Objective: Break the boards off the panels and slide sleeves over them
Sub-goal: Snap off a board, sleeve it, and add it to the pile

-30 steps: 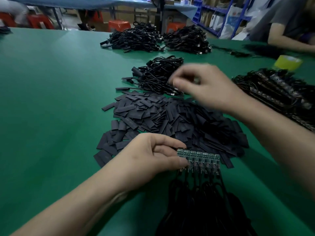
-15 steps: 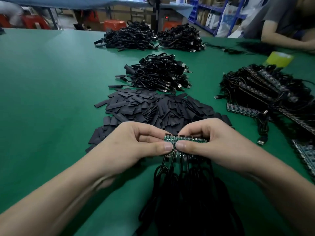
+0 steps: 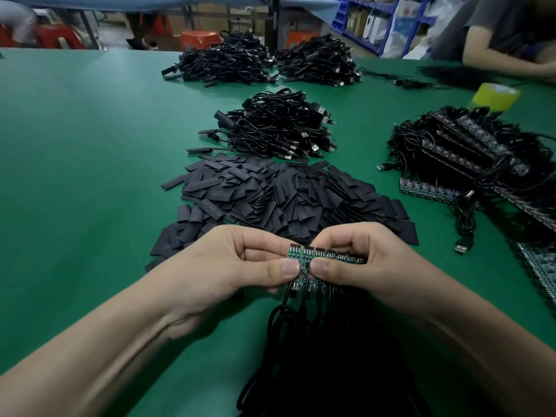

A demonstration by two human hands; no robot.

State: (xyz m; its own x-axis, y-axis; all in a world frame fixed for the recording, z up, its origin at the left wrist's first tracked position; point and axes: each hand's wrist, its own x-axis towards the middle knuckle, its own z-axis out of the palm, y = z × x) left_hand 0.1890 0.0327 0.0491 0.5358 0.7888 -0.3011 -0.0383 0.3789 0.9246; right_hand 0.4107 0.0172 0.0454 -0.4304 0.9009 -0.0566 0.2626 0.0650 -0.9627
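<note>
left: open table (image 3: 75,176) | ahead: sleeve pile (image 3: 285,200), cable heap (image 3: 270,127) behind | right: panel stack (image 3: 469,149) | near: dangling cables (image 3: 316,356)

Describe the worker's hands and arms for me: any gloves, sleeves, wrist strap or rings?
Both are bare: no gloves or finger cots on the left hand or the right hand. The left forearm and right forearm are uncovered as far as the frame shows, with no sleeve edge in view. No watch, wrist strap, bracelet or ring is visible. The thumbnails are short and unpainted.
</note>
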